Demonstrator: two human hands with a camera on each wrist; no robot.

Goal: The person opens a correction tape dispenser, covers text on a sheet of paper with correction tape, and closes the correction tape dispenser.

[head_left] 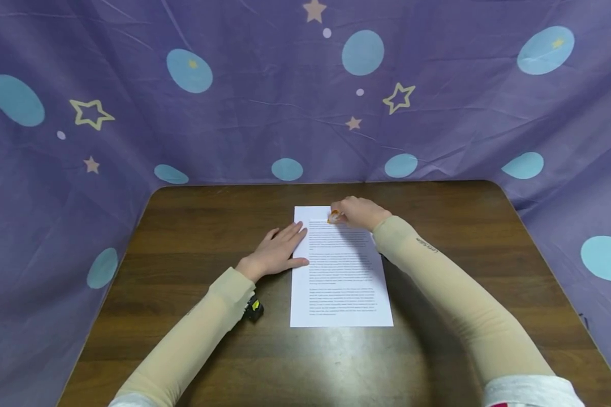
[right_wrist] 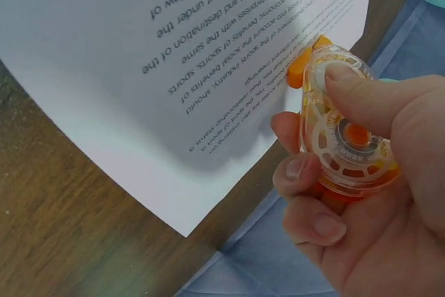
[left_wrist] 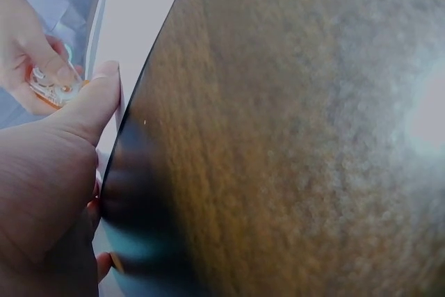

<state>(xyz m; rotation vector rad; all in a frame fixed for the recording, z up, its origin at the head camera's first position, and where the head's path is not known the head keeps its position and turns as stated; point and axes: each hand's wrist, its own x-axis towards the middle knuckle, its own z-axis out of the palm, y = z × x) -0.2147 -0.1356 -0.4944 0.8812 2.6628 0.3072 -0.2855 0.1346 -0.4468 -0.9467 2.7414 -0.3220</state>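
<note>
The right hand (head_left: 358, 213) pinches a clear and orange correction tape dispenser (right_wrist: 358, 133) between its thumb and its curled fingers. The orange tip is at the upper printed lines of the paper sheet (head_left: 343, 271); whether it touches them, I cannot tell. The left hand (head_left: 275, 252) rests on the left edge of this sheet, the thumb spread away from the straight fingers. Under the sheet is a brown wooden table (head_left: 209, 226), and behind it a purple curtain (head_left: 265, 73) with stars.
</note>
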